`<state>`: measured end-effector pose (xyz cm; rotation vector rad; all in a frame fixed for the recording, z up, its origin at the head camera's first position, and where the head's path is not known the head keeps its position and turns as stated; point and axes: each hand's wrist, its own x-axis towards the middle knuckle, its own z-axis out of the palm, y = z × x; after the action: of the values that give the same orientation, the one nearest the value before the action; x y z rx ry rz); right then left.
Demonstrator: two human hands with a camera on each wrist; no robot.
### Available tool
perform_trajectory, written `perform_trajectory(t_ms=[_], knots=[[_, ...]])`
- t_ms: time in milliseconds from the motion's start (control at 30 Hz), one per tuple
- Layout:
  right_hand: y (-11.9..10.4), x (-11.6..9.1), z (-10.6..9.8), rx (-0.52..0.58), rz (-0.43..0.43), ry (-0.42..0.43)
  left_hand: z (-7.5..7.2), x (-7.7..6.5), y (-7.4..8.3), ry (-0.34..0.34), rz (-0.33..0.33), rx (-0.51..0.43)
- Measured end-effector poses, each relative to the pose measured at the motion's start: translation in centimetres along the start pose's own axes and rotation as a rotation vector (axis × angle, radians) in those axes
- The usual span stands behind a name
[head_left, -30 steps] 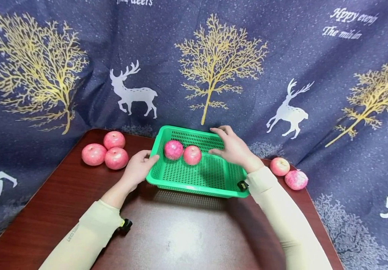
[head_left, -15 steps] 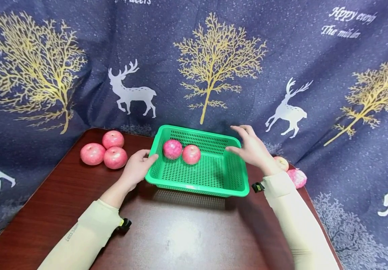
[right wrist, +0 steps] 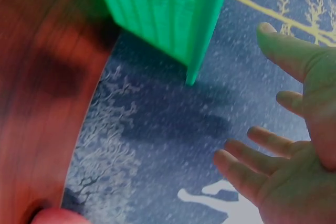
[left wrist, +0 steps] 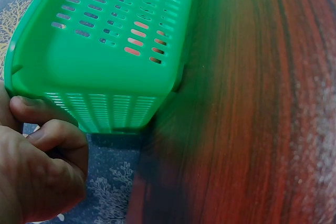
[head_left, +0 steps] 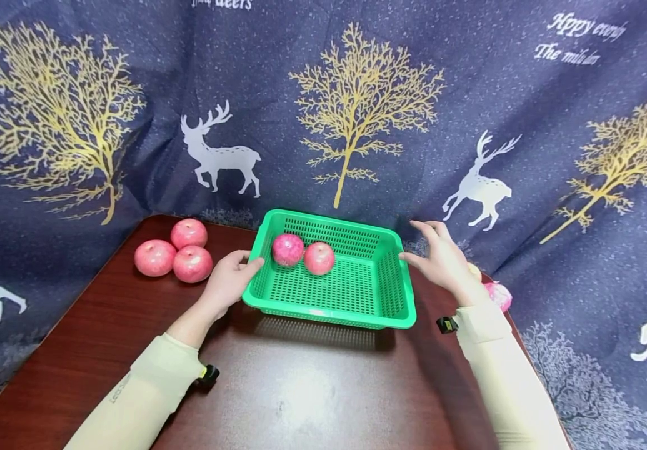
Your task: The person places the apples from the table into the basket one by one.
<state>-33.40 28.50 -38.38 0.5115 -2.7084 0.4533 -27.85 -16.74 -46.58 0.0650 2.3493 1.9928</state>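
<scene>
A green plastic basket with slotted walls stands near the table's back edge. Inside it, toward the left, are a darker pink-red apple and a lighter one. My left hand grips the basket's left rim, thumb over the top; the left wrist view shows its other fingers curled below the rim. My right hand hovers by the basket's right end, holding nothing. In the right wrist view its fingers are spread and apart from the basket.
Three red apples sit together at the table's back left. Two more fruits lie at the back right, partly hidden behind the right wrist. A dark blue cloth with deer and trees hangs behind the brown table.
My right hand has moved rightward, from above the basket's inside to beyond its right end. The left hand keeps its hold on the rim, and the basket has stayed in place.
</scene>
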Motion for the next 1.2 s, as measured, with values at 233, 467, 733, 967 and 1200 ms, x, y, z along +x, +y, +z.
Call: perform_trajectory(t_ms=[233,467,733,967,1200], knots=[[2.0,-1.6,-0.1,-0.011,0.069,0.011,0.0,-0.1,0.1,0.007,0.001,0.004],[3.8,-3.3,-0.3,-0.014,0.096,0.033,0.1,0.0,0.0,0.002,-0.001,0.001],[5.8,-5.5,-0.5,-0.021,0.162,0.048,0.0,0.2,-0.2,0.002,0.002,0.000],[7.3,-7.0,-0.8,-0.020,0.191,0.059,0.0,0.2,-0.2,0.006,0.008,-0.001],[8.8,-8.4,-1.3,-0.047,0.242,0.062,0.1,0.2,-0.3,0.010,0.008,-0.003]])
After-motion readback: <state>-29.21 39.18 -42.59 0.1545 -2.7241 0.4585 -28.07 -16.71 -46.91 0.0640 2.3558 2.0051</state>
